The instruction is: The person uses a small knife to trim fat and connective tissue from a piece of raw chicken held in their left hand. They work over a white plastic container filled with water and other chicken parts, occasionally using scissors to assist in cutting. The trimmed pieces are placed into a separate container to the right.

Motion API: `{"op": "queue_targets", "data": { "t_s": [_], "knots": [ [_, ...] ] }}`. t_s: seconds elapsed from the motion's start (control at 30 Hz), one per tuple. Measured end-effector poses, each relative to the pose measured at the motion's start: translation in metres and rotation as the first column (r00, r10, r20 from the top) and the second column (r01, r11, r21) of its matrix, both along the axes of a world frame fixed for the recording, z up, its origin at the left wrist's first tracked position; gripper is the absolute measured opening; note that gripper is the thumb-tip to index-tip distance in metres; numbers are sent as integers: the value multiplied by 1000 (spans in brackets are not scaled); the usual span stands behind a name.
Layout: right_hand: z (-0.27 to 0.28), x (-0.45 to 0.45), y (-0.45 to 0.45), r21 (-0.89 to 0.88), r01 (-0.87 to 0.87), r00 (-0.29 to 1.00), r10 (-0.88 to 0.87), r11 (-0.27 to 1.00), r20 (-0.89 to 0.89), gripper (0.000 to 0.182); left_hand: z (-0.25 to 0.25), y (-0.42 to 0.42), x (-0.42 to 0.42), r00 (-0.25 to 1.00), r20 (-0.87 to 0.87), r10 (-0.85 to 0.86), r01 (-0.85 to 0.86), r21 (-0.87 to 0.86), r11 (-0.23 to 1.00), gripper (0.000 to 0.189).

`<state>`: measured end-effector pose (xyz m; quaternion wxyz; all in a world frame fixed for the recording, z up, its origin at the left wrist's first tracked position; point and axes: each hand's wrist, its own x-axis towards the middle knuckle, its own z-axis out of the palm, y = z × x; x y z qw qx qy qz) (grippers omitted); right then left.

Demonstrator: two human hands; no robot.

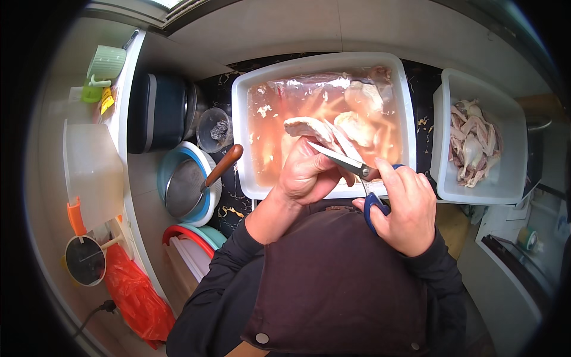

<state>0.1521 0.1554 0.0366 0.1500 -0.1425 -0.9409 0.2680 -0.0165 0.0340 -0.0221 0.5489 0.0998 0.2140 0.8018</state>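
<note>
Over the near part of a white plastic tub point(405, 134), my left hand point(308, 176) holds a pale piece of raw poultry point(308, 126). My right hand point(408, 207) grips scissors point(341, 158) with blue handles. Their blades are spread apart and point up and left, across the poultry piece beside my left fingers. I cannot tell whether they are cutting into it. Cloudy pinkish water point(272, 154) fills much of the tub. Other poultry pieces point(354, 127) lie in that water, some blurred beneath the surface.
Right of the tub, a second white bin point(511, 147) holds raw poultry pieces point(473, 143). At left are a wire-mesh strainer point(185, 185) with a wooden handle, a blue-and-white basin point(214, 209) and a clear plastic container point(203, 134). A white shelf point(129, 178) runs along the left side.
</note>
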Motion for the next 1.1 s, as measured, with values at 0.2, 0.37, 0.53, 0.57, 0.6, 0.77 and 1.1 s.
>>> {"op": "queue_targets", "data": {
  "t_s": [0.2, 0.37, 0.53, 0.57, 0.6, 0.77, 1.1],
  "knots": [
    [4, -3, -2, -34, -24, 1000, 24, 999, -5, 64, 7, 2, 1, 998, -50, 44, -46, -24, 999, 39],
    [6, -7, -2, -43, -31, 1000, 31, 999, -4, 64, 10, -1, -4, 998, -59, -6, 1, -84, 996, 39],
    [4, -10, -3, -48, -45, 999, 43, 998, -32, 63, 1, -4, -11, 998, -65, -25, 23, -29, 999, 39],
    [5, -11, -2, -60, -50, 999, 50, 997, -11, 63, 3, -4, -11, 998, -62, -28, 25, -35, 999, 39],
    [7, -11, -2, -71, -56, 998, 57, 996, 10, 63, 5, -4, -12, 998, -59, -30, 28, -39, 999, 39],
    [4, -13, 0, -52, -65, 998, 66, 997, 11, 60, 9, -3, -14, 998, -63, -19, 15, -65, 998, 36],
    [-23, -19, 1, -65, -23, 997, 18, 998, -77, 54, 2, -1, -18, 999, 12, -40, 41, -82, 996, 29]
  ]
}}
